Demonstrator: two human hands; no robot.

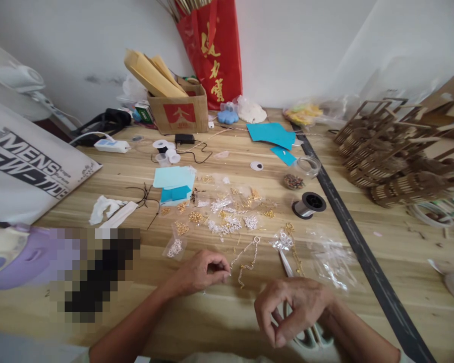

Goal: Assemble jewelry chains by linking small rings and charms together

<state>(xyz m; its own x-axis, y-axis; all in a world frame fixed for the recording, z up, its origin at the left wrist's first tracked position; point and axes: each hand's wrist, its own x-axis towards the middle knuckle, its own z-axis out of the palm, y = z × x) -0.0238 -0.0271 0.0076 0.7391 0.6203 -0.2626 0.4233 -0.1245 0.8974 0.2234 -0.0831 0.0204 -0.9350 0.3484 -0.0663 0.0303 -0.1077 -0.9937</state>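
My left hand (pixel 201 273) is closed in a pinch at one end of a thin silver chain (pixel 254 258). The rest of that chain lies loosely bent on the table, with a ring at its far bend. To the right, my right hand (pixel 297 307) has its thumb and fingers pressed together; anything between them is too small to make out. Beneath it lie scissors (pixel 286 263), blades pointing away and pale handles partly covered. A gold chain (pixel 296 257) rests beside the blades, near a small bag of silver rings (pixel 283 241).
Small bags and piles of gold and silver findings (pixel 227 224) spread beyond my hands. A wire spool (pixel 309 204) and a dish of beads (pixel 293 181) stand to the right. Woven baskets (pixel 393 156), a cardboard box (pixel 179 113) and a red bag (pixel 221 55) are farther back.
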